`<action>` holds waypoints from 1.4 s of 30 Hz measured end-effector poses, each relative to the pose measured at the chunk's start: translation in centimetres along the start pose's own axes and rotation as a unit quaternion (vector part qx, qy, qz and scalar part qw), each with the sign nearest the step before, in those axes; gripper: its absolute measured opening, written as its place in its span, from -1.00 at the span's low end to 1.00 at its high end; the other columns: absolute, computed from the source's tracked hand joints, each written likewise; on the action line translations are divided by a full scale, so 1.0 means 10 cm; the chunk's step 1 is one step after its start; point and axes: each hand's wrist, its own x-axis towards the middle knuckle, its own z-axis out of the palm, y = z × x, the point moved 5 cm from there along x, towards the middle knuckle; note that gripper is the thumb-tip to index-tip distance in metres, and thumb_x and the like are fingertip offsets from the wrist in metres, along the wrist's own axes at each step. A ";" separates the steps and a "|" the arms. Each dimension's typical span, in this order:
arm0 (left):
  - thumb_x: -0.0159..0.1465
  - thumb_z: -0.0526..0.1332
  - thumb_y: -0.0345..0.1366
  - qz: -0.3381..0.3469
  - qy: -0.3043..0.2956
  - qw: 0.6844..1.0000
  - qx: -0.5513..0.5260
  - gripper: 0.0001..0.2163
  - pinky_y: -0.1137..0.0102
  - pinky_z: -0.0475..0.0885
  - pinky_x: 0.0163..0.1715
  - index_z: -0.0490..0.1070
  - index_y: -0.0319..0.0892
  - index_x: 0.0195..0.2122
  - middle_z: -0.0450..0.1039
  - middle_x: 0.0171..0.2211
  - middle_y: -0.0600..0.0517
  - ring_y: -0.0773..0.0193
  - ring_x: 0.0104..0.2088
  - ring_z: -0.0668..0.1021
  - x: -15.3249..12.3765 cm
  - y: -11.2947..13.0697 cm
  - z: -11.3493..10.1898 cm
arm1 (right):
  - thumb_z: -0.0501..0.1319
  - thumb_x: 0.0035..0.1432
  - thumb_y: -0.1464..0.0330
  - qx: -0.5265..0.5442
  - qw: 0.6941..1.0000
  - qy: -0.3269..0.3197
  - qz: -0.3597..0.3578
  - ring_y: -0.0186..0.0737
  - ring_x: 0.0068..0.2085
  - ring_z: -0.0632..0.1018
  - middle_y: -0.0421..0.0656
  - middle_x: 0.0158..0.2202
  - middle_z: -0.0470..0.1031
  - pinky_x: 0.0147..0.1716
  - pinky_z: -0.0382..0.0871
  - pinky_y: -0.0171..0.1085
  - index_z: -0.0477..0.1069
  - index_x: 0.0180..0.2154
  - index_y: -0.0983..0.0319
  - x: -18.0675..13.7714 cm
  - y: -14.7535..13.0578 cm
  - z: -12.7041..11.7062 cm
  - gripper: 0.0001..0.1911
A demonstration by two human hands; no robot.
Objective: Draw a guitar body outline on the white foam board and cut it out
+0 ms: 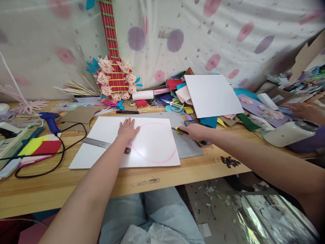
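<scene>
Our right grip [194,131] is wrapped around a yellow and black utility knife [179,130], its front end pointing left, just beside the right edge of a white board [152,142]; we cannot tell whether the tip touches that edge; our left grip [128,129] rests palm down on the board, fingers spread apart and flat, clamped on nothing; the board lies flat on the bench [175,178] before us, partly over a grey cutting mat [189,145] that shows beyond its right side; on the board's right part we see a rounded pink outline [157,162], our left thumb near its upper left; a steel ruler [98,142] lies slantwise on the board and passes beneath our left arm, its holed end showing just right of it.

Left of the board we have a blue glue gun [51,122] and a looping black cable [64,149]; behind the board lies a black marker [127,112], and near it a pair of scissors [175,105]; a second white board [213,95] rests tilted on a pile of coloured sheets [208,122]; a red guitar shape [115,76] ringed with pale pink flowers stands before the flowered curtain [149,13]; small black pieces [230,161] lie scattered together near the front edge, at our right.
</scene>
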 end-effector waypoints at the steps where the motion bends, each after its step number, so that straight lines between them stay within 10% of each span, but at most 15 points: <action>1: 0.27 -0.23 0.04 -0.006 0.002 1.000 -0.002 -0.35 0.08 -0.13 0.24 -0.09 -0.25 0.30 -0.21 0.33 -0.11 0.10 0.31 -0.10 0.00 0.00 0.00 | 0.01 0.17 0.29 -0.010 1.000 0.001 -0.004 -0.01 -0.25 0.54 0.08 -0.25 0.53 -0.38 0.26 -0.22 0.23 0.13 0.23 -0.01 0.01 -0.01 -0.51; 12: 0.27 -0.19 0.06 0.081 0.010 0.996 -0.027 -0.33 0.12 -0.20 0.25 -0.14 -0.25 0.31 -0.24 0.33 -0.10 0.14 0.32 -0.14 -0.08 -0.09 -0.03 | 0.04 0.14 0.24 0.081 0.994 0.073 0.010 -0.08 -0.18 0.53 -0.11 -0.11 0.52 -0.28 0.31 -0.24 0.16 0.19 0.07 0.09 0.24 -0.45 -0.45; 18: 0.30 -0.19 -0.29 0.058 0.132 0.986 -0.086 -0.50 0.22 -0.13 0.27 -0.06 -0.16 0.29 -0.02 0.29 0.01 0.29 0.30 0.00 -0.06 -0.25 -0.28 | -0.01 0.19 0.22 0.074 0.991 0.112 -0.017 -0.06 -0.14 0.51 -0.09 -0.05 0.49 -0.32 0.26 -0.27 0.18 0.15 0.08 0.51 -0.17 -0.45 -0.52; 26: 0.24 -0.03 -0.21 0.016 0.048 0.998 -0.025 -0.50 0.39 0.01 0.23 0.13 -0.19 0.22 0.04 0.28 0.01 0.26 0.27 0.11 -0.28 -0.68 -0.23 | -0.08 0.22 0.15 0.086 0.990 0.116 -0.002 -0.07 -0.19 0.53 -0.01 -0.11 0.51 -0.40 0.23 -0.28 0.22 0.03 0.16 0.88 -0.52 -0.44 -0.59; 30: 0.28 -0.11 -0.06 0.049 0.006 0.999 -0.004 -0.42 0.19 -0.12 0.25 0.00 -0.27 0.27 -0.15 0.32 -0.14 0.13 0.31 -0.07 -0.40 -0.56 -0.03 | -0.10 0.23 0.11 0.134 0.984 0.112 0.040 -0.09 -0.21 0.54 -0.01 -0.13 0.52 -0.43 0.23 -0.29 0.21 -0.01 0.18 0.93 -0.46 -0.42 -0.59; 37: 0.26 -0.05 -0.17 0.045 0.110 0.989 -0.086 -0.53 0.16 -0.14 0.26 0.19 -0.19 0.18 -0.05 0.30 -0.06 0.19 0.30 0.01 -0.27 -0.08 -0.07 | -0.02 0.20 0.11 0.232 0.964 0.128 0.023 -0.17 -0.26 0.55 -0.08 -0.15 0.54 -0.35 0.29 -0.31 0.15 0.07 0.16 0.95 -0.70 -0.55 -0.55; 42: 0.22 -0.07 -0.35 -0.036 0.171 0.978 -0.116 -0.58 0.25 -0.10 0.28 0.29 -0.18 0.10 0.13 0.24 0.00 0.26 0.22 0.20 -0.28 -0.33 -0.18 | 0.01 0.19 0.17 0.209 0.965 0.158 -0.013 -0.10 -0.17 0.53 -0.05 -0.06 0.49 -0.30 0.31 -0.26 0.10 0.12 0.14 1.02 -1.00 -0.63 -0.53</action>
